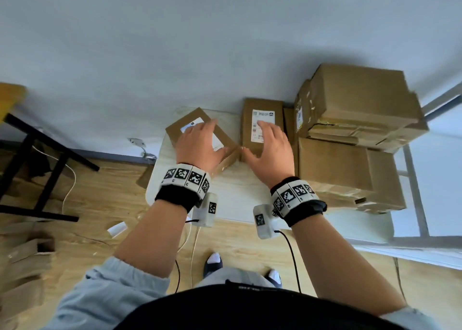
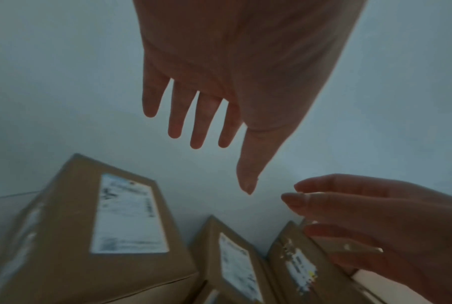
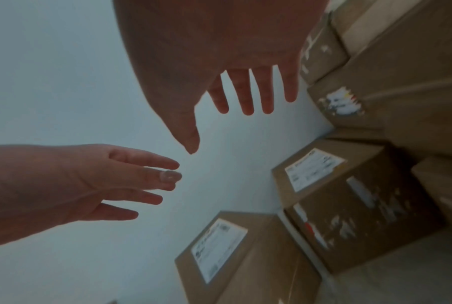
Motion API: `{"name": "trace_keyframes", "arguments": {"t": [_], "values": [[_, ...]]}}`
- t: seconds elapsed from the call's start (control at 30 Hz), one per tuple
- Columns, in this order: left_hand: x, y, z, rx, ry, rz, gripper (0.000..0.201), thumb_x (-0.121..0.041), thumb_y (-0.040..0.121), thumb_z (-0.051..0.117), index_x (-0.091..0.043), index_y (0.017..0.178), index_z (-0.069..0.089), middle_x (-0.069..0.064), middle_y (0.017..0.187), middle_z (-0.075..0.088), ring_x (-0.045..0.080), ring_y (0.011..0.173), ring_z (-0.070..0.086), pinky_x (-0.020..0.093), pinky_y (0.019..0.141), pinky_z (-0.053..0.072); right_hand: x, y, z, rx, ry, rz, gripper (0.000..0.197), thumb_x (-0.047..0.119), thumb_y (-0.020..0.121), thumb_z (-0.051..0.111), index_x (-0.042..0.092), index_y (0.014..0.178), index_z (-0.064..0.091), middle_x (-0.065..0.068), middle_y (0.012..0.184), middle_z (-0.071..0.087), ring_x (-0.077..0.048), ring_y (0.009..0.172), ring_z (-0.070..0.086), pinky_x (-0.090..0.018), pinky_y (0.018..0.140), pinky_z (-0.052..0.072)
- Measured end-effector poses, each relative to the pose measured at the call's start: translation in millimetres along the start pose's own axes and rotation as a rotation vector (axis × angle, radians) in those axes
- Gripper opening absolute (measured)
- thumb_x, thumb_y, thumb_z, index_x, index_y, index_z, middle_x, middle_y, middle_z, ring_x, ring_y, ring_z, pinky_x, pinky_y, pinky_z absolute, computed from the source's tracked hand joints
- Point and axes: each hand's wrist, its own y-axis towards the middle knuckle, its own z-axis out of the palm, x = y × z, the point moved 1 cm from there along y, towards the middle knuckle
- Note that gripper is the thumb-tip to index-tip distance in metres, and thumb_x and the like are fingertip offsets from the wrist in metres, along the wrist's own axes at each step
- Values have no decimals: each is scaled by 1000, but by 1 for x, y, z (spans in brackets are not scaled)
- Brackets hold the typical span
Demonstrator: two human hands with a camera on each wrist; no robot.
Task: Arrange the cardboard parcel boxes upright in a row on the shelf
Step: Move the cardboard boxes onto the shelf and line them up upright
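Two small cardboard parcel boxes with white labels lie on the pale shelf top (image 1: 235,182) against the wall. The left box (image 1: 186,126) (image 2: 64,236) (image 3: 258,263) is turned at an angle. The right box (image 1: 260,109) (image 2: 235,263) (image 3: 331,185) lies straight, beside two large boxes (image 1: 360,99) stacked at the right end. My left hand (image 1: 207,139) (image 2: 227,156) hovers over the angled box, fingers spread, holding nothing. My right hand (image 1: 260,142) (image 3: 206,131) hovers over the straight box, fingers also spread. The wrist views show air between both palms and the boxes.
A thin box (image 1: 288,124) stands wedged between the right small box and the big stack. A black table frame (image 1: 37,167) stands on the floor at left, with cardboard pieces (image 1: 25,267) and cables (image 1: 70,179) nearby. A window frame (image 1: 415,192) runs along the right.
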Motion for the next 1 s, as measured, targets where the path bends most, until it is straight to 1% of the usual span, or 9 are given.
{"name": "trace_keyframes", "arguments": {"t": [0.07, 0.17, 0.3, 0.37, 0.53, 0.6, 0.7, 0.87, 1.0], "values": [[-28, -2, -7, -46, 6, 54, 76, -52, 81, 70, -18, 144, 43, 6, 134, 58, 27, 127, 50, 40, 103, 41, -13, -6, -22, -51, 7, -1, 66, 40, 86, 70, 13, 141, 46, -6, 138, 53, -24, 127, 49, -42, 108, 42], [-74, -7, -10, -89, -1, 127, 77, -58, 83, 66, -17, 144, 42, 6, 138, 56, 26, 128, 49, 41, 105, 41, -39, -16, -59, -148, 21, -19, 60, 37, 86, 70, 12, 137, 49, -6, 134, 56, -24, 123, 52, -43, 105, 44], [-137, -7, -4, -77, -15, 187, 81, -63, 83, 63, -20, 147, 39, 4, 137, 56, 25, 124, 51, 40, 99, 45, -83, -28, -110, -238, 29, 37, 60, 41, 88, 66, 17, 139, 47, -3, 137, 54, -21, 127, 49, -43, 108, 43], [-163, -7, 0, -48, -39, 183, 84, -65, 83, 61, -21, 149, 35, 4, 140, 53, 24, 126, 50, 40, 101, 46, -105, -35, -133, -298, 40, 55, 59, 40, 88, 66, 17, 139, 47, -5, 136, 55, -23, 126, 50, -45, 107, 43], [-214, -5, 16, 14, -139, 115, 94, -71, 80, 59, -24, 153, 25, 1, 156, 35, 22, 141, 37, 43, 111, 36, -150, -41, -173, -375, 64, 69, 58, 36, 87, 68, 14, 137, 49, -5, 132, 56, -23, 122, 52, -41, 104, 45], [-228, -6, 18, 24, -182, 77, 95, -68, 80, 62, -24, 154, 23, -1, 157, 33, 21, 142, 35, 42, 111, 35, -161, -40, -182, -374, 64, 57, 58, 35, 87, 69, 13, 137, 49, -5, 133, 55, -23, 123, 52, -39, 105, 43], [-241, -5, 22, 5, -228, 44, 94, -66, 80, 65, -26, 154, 23, -1, 155, 36, 21, 140, 38, 43, 112, 37, -172, -36, -188, -353, 77, 49, 60, 36, 87, 69, 14, 139, 47, -5, 135, 53, -22, 125, 51, -38, 106, 42], [-247, 10, 29, -12, -259, 47, 95, -61, 79, 69, -25, 154, 22, -2, 157, 34, 19, 141, 36, 42, 114, 35, -188, -17, -189, -351, 98, 48, 62, 37, 87, 71, 14, 140, 47, -5, 138, 51, -22, 128, 48, -42, 108, 43], [-246, 33, 36, 35, -263, 37, 101, -61, 77, 71, -25, 155, 18, 0, 158, 31, 21, 142, 36, 42, 114, 35, -201, 4, -187, -364, 108, 92, 68, 39, 84, 72, 14, 141, 44, -6, 140, 48, -23, 130, 45, -46, 108, 43]]}}
